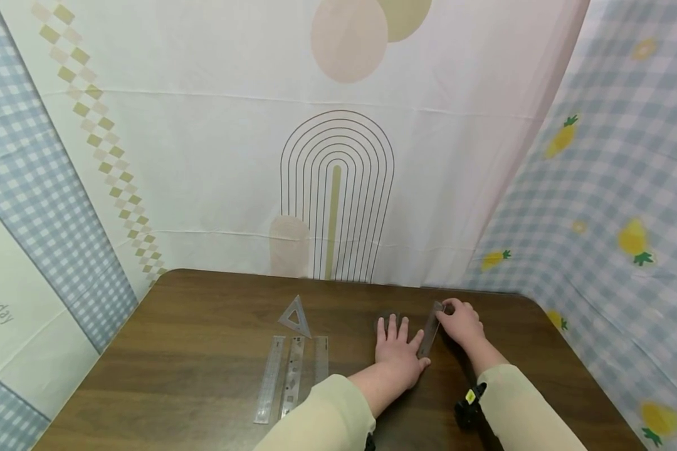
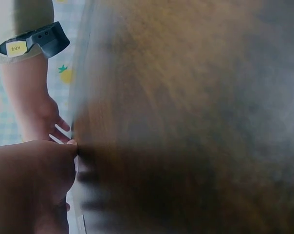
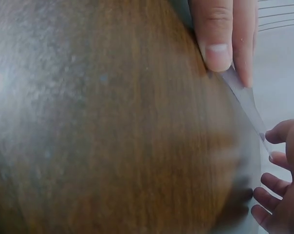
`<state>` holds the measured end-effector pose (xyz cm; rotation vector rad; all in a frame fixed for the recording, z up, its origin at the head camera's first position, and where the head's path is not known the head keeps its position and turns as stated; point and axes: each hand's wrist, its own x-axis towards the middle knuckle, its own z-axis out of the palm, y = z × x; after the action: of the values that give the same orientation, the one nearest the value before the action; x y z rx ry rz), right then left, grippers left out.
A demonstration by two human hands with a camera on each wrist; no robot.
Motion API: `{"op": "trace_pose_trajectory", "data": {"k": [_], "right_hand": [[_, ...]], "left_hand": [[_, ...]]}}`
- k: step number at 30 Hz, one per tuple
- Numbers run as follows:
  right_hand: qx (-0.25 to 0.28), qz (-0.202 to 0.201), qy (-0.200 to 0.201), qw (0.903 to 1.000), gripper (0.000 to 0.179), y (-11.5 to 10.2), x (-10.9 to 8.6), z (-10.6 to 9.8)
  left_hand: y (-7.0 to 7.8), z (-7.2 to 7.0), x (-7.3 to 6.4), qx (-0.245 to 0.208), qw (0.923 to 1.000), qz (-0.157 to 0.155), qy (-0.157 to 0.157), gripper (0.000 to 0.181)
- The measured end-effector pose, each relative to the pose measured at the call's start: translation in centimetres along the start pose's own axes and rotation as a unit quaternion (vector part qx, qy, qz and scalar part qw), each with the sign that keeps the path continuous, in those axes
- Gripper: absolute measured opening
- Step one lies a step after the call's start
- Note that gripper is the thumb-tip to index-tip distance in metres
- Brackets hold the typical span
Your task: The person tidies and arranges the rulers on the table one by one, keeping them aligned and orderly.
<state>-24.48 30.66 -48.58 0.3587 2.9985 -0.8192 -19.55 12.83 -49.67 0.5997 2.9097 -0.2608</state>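
Note:
At the right of the table, a clear ruler (image 1: 430, 329) is pinched at its far end between the thumb and fingers of my right hand (image 1: 462, 322). My left hand (image 1: 397, 354) lies palm down with its fingers spread, its index finger and thumb touching the ruler's near end. Its fingertips reach over a clear rounded piece (image 1: 385, 316), mostly hidden, whose kind I cannot tell. In the right wrist view the ruler (image 3: 247, 105) slants from the right hand's thumb (image 3: 217, 41) to the left hand (image 3: 288, 175).
Left of the hands lie a clear ruler (image 1: 269, 379), a ruler with cut-out shapes (image 1: 292, 376) and another clear ruler (image 1: 321, 357), side by side. Above them is a clear set square (image 1: 296, 318). Patterned cloth (image 1: 214, 188) hangs behind the wooden table (image 1: 175, 351).

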Motion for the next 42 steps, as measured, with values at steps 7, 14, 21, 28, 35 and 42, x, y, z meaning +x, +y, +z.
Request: {"op": "trace_pose_trajectory", "data": {"k": [7,14,21,28,35,42], "right_hand": [[0.082,-0.015,0.022,0.9963,0.044,0.5,0.4,0.3],[0.176,0.009,0.024,0.984,0.04,0.2,0.0,0.2],[0.268,0.017,0.012,0.9632,0.043,0.0,-0.3,0.6],[0.306,0.014,0.016,0.9518,0.049,-0.4,-0.3,1.0],[0.315,0.013,0.027,0.9486,0.053,-0.5,-0.5,1.3],[0.349,0.027,0.031,0.9364,0.053,-0.6,-0.9,1.3]], "left_hand": [[0.0,0.3,0.2,-0.004,1.0,-0.001,0.006,0.064],[0.2,0.4,0.3,-0.006,1.0,0.0,0.008,0.066],[0.2,0.3,0.4,-0.011,0.9998,-0.005,0.015,0.067],[0.1,0.4,0.4,-0.014,0.9998,-0.007,0.016,0.068],[0.1,0.5,0.4,-0.022,0.9995,-0.006,0.021,0.067],[0.0,0.5,0.2,-0.021,0.9996,-0.003,0.019,0.068]]}}
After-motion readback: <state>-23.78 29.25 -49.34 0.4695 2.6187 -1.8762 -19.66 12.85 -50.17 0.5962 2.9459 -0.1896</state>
